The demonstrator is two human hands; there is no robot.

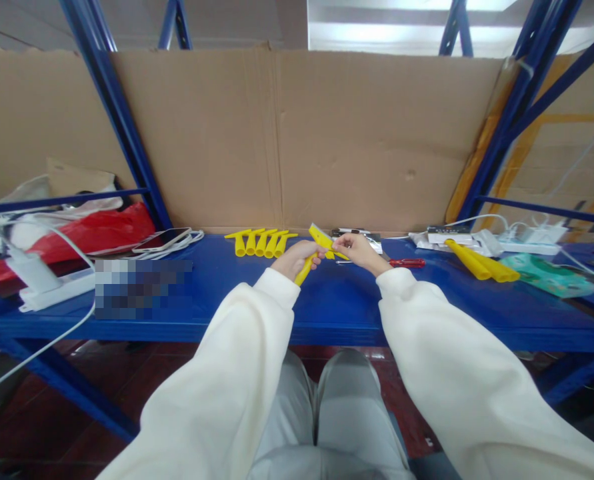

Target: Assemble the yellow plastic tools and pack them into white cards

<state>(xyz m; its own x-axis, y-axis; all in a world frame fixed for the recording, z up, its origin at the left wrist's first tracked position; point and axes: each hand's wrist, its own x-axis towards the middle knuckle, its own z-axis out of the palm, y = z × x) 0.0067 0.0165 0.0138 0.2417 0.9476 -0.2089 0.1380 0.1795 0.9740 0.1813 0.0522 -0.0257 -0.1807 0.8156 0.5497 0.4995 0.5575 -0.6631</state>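
Note:
A yellow plastic scraper (pixel 321 237) with a wide flat head and a tubular handle is held up over the blue bench. My left hand (pixel 299 259) is closed around its handle, whose lower end sticks out below the fingers. My right hand (pixel 359 253) pinches the right end of the scraper's head; anything small between those fingertips is hidden. To the left of my hands, a row of several yellow scrapers (pixel 261 243) lies with handle ends toward me. Behind and beneath my right hand are a screwdriver with a red handle (pixel 407 263) and a small black-and-white packet (pixel 375 243).
On the right lie yellow handles (pixel 477 263), a green plastic packet (pixel 549 275) and a white power strip (pixel 537 239). On the left are a phone (pixel 161 240) with a cable, a red bag (pixel 101 233) and another power strip (pixel 59 287). Cardboard (pixel 357 140) closes the back between blue posts.

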